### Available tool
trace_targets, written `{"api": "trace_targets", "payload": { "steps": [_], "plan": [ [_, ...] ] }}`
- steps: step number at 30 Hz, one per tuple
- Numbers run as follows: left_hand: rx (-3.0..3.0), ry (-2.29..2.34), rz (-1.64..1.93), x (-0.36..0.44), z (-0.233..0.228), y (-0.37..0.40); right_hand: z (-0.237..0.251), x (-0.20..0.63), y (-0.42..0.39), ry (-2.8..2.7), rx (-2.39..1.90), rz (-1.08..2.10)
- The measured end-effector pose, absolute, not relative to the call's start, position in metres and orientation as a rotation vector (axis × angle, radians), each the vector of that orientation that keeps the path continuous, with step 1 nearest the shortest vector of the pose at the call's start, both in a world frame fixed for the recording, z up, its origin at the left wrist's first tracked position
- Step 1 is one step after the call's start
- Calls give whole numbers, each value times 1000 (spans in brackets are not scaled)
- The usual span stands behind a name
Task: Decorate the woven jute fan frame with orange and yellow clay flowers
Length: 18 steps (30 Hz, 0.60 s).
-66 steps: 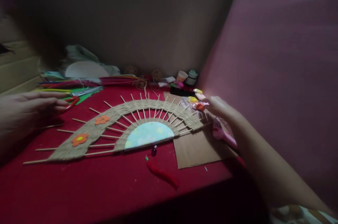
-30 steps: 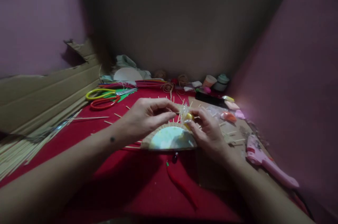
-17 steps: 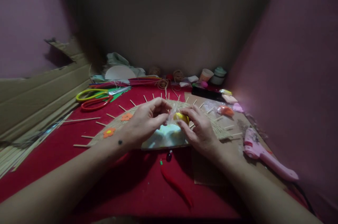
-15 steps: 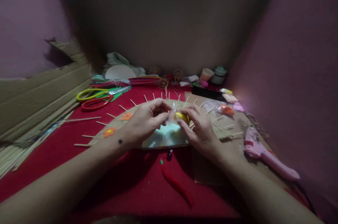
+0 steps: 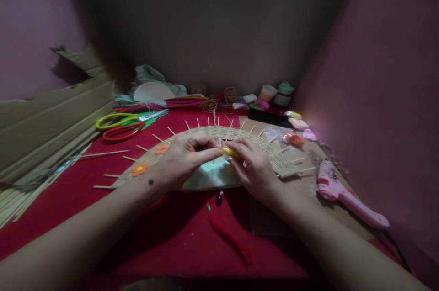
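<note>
Small yellow piece (image 5: 230,151) in a clear wrapper, pinched between the fingertips of both hands above the middle of the tabletop. The right hand (image 5: 255,173) grasps the yellow piece itself with thumb and forefinger; the left hand (image 5: 185,161) nips the clear wrapper just beside it, fingers curled in. Whether the piece touches the work below cannot be told.

Beneath the hands lies a woven half-circle fan (image 5: 274,163) of straw-coloured cord, flat on the red tabletop (image 5: 103,231), with thin wooden sticks (image 5: 116,152) spreading out from its rim. A pale blue half-disc (image 5: 212,177) forms its centre, partly hidden by the hands. Two orange flowers (image 5: 140,170) sit on the left part of the weave.

Just in front of the fan, toward the near edge, lie a small dark bead (image 5: 219,198) and a red chilli-shaped piece (image 5: 226,234). Near the right edge a pink glue gun (image 5: 346,197) rests on a sheet of brown card (image 5: 308,177). Toward the far left corner lie scissors with yellow handles (image 5: 115,121) and scissors with red handles (image 5: 120,133), side by side. Along the far edge stand small pots (image 5: 276,93), with loops of twine (image 5: 210,104) near them. Corrugated cardboard (image 5: 44,122) leans along the left edge
</note>
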<state>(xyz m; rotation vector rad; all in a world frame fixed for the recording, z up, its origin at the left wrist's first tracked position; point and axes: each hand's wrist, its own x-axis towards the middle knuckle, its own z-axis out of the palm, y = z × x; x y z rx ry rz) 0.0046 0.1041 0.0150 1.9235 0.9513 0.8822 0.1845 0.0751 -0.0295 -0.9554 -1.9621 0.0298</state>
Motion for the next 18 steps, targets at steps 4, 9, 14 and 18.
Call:
{"api": "trace_targets", "payload": {
  "steps": [4,9,14,18],
  "plan": [
    [1896,816,975,0,17,102,-27,184,74,-1969,-959,63],
    [2023,754,1077,0,17,97,-23,187,73,-1792,-1000,714],
    [1987,876,1153,-3,12,99,-23,186,72,-1260,-840,1631],
    [2054,850,1094,-8,5,109,-27,184,73,-1108,-793,1671]
  ]
}}
